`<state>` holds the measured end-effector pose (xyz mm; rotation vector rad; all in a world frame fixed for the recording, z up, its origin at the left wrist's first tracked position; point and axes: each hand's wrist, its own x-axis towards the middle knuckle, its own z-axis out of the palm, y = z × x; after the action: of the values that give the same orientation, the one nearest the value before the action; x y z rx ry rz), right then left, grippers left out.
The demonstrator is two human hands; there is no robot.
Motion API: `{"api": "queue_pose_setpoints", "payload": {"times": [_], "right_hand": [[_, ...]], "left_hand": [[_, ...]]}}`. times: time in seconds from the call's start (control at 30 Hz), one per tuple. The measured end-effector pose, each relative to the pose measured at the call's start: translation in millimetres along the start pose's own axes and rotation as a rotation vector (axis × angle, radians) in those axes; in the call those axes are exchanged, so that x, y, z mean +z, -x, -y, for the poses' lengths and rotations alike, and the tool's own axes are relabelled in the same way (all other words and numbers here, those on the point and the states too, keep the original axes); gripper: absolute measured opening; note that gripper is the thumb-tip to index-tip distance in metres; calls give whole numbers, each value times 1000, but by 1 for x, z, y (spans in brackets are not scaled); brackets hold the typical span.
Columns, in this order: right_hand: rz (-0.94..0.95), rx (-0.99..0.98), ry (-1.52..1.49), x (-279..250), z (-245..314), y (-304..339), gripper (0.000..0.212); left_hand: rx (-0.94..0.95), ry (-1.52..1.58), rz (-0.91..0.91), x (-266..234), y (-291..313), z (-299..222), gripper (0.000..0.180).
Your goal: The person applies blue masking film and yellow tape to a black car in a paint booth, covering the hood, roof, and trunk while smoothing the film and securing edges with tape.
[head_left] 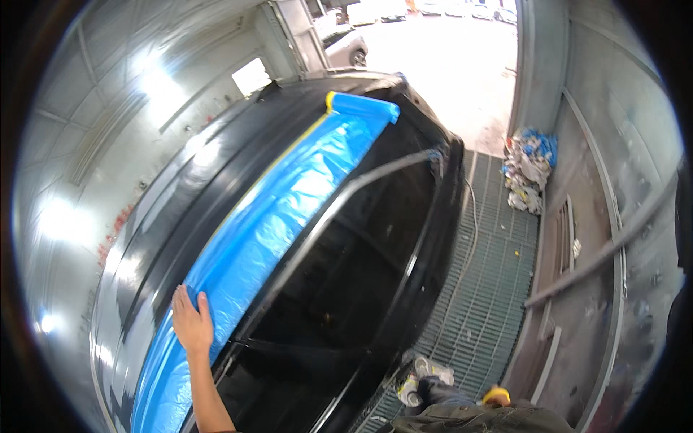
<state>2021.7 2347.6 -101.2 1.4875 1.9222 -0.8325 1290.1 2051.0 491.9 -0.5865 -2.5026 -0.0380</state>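
Observation:
My left hand [193, 321] lies palm down with its fingers stretched forward, pressing on the yellow-taped edge of a blue plastic masking film [278, 209]. This film runs in a long strip along the roof edge of a black car [346, 252], above the side windows. At its far end rests the rest of the film, a blue roll [364, 108] with yellow tape at one end. Close to my dark jacket, low in view, is a small yellow ring-like thing [497, 395], perhaps tape. My right hand cannot be made out.
A grated floor [484, 267] runs along the car's right side, with a thin hose [471, 224] on it. Crumpled plastic and paper [528, 169] is heaped by the right wall. A slanting bar [606, 252] crosses that wall. Beyond a bright opening stands another car [344, 47].

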Motion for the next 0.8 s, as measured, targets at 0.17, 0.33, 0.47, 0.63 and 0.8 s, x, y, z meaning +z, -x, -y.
{"api": "queue_pose_setpoints", "payload": {"times": [0.17, 0.33, 0.47, 0.63, 0.8], "right_hand": [[-208, -228, -793, -83, 81, 23, 32], [-219, -156, -549, -97, 147, 36, 28], [-43, -176, -421, -32, 116, 4, 29], [236, -213, -210, 77, 60, -100, 32], [237, -317, -119, 171, 1, -276, 31]], "left_hand": [[-68, 41, 45, 18, -14, -8, 63], [115, -112, -199, 31, 49, 17, 64], [198, 308, -232, 38, 178, -76, 54], [7, 724, 123, 108, 434, -159, 59], [-203, 713, 386, 230, 639, -254, 54]]}}
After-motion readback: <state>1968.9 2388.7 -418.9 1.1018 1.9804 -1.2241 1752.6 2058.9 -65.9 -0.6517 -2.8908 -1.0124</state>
